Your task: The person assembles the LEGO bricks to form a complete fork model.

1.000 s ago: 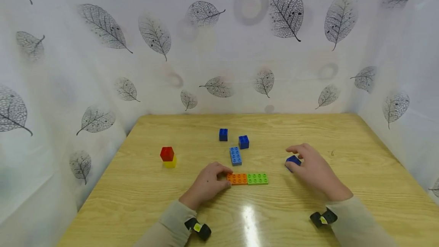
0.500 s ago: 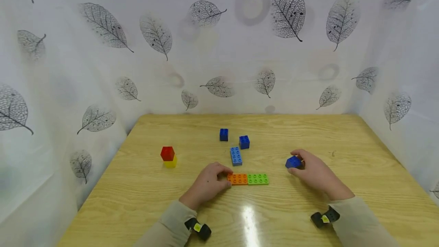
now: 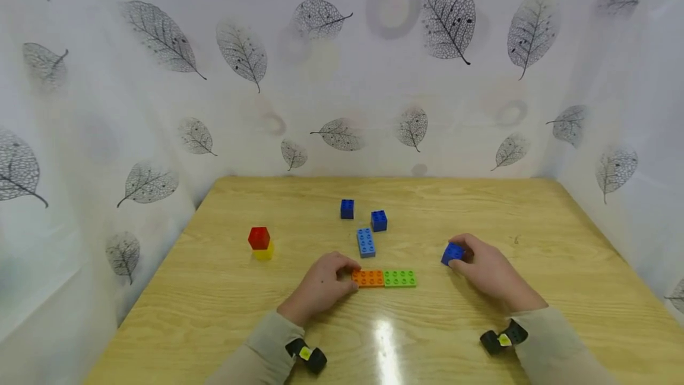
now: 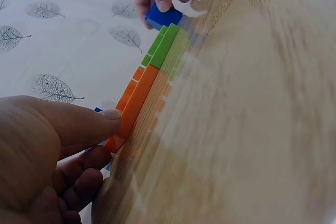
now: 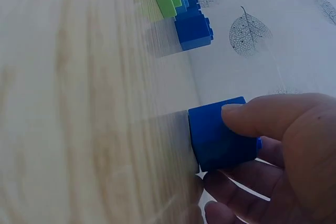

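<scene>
My left hand (image 3: 323, 284) pinches the left end of an orange toy brick (image 3: 369, 278) lying flat on the table. A lime green brick (image 3: 400, 278) meets the orange one end to end on its right. In the left wrist view the thumb (image 4: 94, 124) presses the near side of the orange brick. Farther right, my right hand (image 3: 488, 269) holds a dark blue square brick (image 3: 452, 253) between thumb and fingers. The right wrist view shows that blue brick (image 5: 220, 135) close to the tabletop, its studs facing away from the table.
Behind the orange and green pair lies a light blue brick (image 3: 366, 242). Two dark blue square bricks (image 3: 347, 209) stand farther back. To the left, a red brick (image 3: 259, 237) sits on a yellow brick (image 3: 263, 251). A leaf-print curtain (image 3: 342, 76) surrounds the wooden table (image 3: 214, 314).
My right hand's fingers have closed around the dark blue brick, which has turned and shifted slightly left. My left hand stays at the orange brick.
</scene>
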`<move>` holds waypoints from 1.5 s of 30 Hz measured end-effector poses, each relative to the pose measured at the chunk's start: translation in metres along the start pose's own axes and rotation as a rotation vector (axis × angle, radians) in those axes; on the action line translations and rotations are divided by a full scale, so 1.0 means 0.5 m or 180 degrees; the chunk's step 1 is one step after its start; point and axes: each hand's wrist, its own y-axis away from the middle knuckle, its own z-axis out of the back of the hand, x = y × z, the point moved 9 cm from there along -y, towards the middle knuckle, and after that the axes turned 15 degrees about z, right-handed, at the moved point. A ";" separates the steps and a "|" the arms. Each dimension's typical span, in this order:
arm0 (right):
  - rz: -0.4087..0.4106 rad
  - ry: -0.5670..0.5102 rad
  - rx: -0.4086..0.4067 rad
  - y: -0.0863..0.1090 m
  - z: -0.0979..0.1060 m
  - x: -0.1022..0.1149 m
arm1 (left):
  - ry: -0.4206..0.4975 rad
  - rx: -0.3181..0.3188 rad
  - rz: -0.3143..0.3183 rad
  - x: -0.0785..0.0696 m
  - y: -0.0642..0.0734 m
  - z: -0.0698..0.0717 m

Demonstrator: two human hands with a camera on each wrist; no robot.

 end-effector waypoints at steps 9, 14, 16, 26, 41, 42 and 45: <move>0.0125 -0.0090 -0.0015 -0.005 -0.004 0.007 | -0.0021 0.0003 -0.0067 -0.005 -0.001 0.000; 0.0218 -0.0182 -0.0019 -0.004 -0.010 0.023 | -0.0036 -0.0002 -0.0087 -0.005 0.000 0.000; 0.0213 -0.0220 0.0006 -0.004 -0.014 0.028 | -0.0045 -0.0010 -0.0090 -0.004 0.000 0.000; 0.0491 -0.0416 0.0199 -0.011 -0.056 0.071 | -0.0012 -0.0032 -0.0084 -0.001 0.000 0.000; 0.0778 -0.0485 0.0280 -0.013 -0.097 0.125 | -0.0009 -0.0035 -0.0135 -0.001 -0.001 0.002; 0.0783 -0.0470 0.0287 -0.013 -0.100 0.125 | -0.0007 -0.0036 -0.0137 -0.001 -0.001 0.002; 0.0794 -0.0407 0.0294 -0.014 -0.103 0.124 | 0.0008 -0.0034 -0.0143 -0.002 0.000 0.002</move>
